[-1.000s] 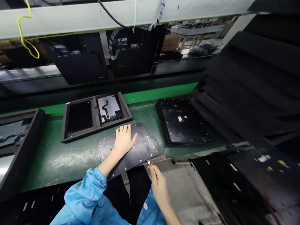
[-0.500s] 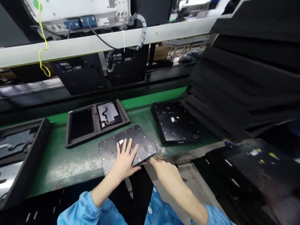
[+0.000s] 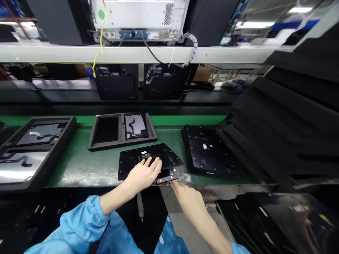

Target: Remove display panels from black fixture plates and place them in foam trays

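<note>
A black flat plate [image 3: 144, 158] with silver dots along its edges and a small white label sits tilted before me, its near right edge raised. My left hand [image 3: 147, 171] grips that near edge, fingers lying on top and thumb hidden. Beneath it a lower plate [image 3: 168, 176] shows in the gap, with a lighter strip and silver dots along its front. My right hand [image 3: 182, 190] has its fingers closed at the front right corner of this lower plate, by the bench edge. Whether a small tool is in those fingers is hidden.
A foam tray [image 3: 122, 141] with a dark screen and a silver panel lies behind. Another foam tray [image 3: 62, 137] with panels is at left. Stacked black plates [image 3: 209, 151] stand at right, beside leaning black foam sheets [image 3: 286, 116]. More plates [image 3: 278, 211] are lower right.
The black plate's near edge has come up, opening a gap over the lower plate. My left hand has gone from lying flat to gripping the edge. My view has turned.
</note>
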`<state>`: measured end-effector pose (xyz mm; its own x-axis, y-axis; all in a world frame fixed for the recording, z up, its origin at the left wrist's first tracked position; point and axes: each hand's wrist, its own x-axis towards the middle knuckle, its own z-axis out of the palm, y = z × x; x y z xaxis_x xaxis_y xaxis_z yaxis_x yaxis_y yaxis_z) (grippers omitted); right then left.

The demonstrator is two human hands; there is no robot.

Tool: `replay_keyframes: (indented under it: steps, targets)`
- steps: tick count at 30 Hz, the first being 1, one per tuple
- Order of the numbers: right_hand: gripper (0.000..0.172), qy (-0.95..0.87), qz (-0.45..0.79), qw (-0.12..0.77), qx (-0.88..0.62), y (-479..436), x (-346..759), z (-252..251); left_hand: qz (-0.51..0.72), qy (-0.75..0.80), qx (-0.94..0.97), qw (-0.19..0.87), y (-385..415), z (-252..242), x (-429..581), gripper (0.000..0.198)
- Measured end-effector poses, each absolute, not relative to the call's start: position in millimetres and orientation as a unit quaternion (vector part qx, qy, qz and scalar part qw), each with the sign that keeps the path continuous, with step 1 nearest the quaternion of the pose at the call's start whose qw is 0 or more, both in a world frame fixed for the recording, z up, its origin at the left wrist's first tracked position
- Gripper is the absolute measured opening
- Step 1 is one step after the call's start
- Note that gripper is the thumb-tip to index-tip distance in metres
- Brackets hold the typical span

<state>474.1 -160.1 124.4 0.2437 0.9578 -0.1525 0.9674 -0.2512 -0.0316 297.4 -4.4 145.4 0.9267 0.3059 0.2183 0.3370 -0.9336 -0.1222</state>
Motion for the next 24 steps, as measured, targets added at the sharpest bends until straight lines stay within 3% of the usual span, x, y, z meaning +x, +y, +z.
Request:
replay_keyframes:
  steps: [4, 9, 14, 16, 24]
  targets:
    - [0.027, 0.68, -0.033, -0.013, 0.733, -137.3, 464.0, 122.4, -0.113, -0.168, -0.978, 0.038, 8.8, 168.1, 298.8, 0.04]
    - [0.035, 0.776, -0.012, -0.023, 0.63, -83.9, 467.4, 108.1, -0.09, -0.163, -0.98, 0.068, 11.2, 173.0, 298.9, 0.04]
    - [0.025, 0.876, 0.034, -0.019, 0.481, -71.0, 486.2, 97.9, -0.096, -0.159, -0.978, 0.099, 9.0, 166.5, 297.5, 0.038]
    - [0.033, 0.899, 0.071, -0.03, 0.43, -73.4, 490.2, 95.0, -0.108, -0.163, -0.975, 0.103, 8.7, 162.1, 297.8, 0.039]
    - [0.034, 0.855, 0.262, -0.124, 0.43, -82.0, 494.8, 110.6, -0.126, -0.173, -0.97, 0.116, 9.2, 157.5, 303.9, 0.038]
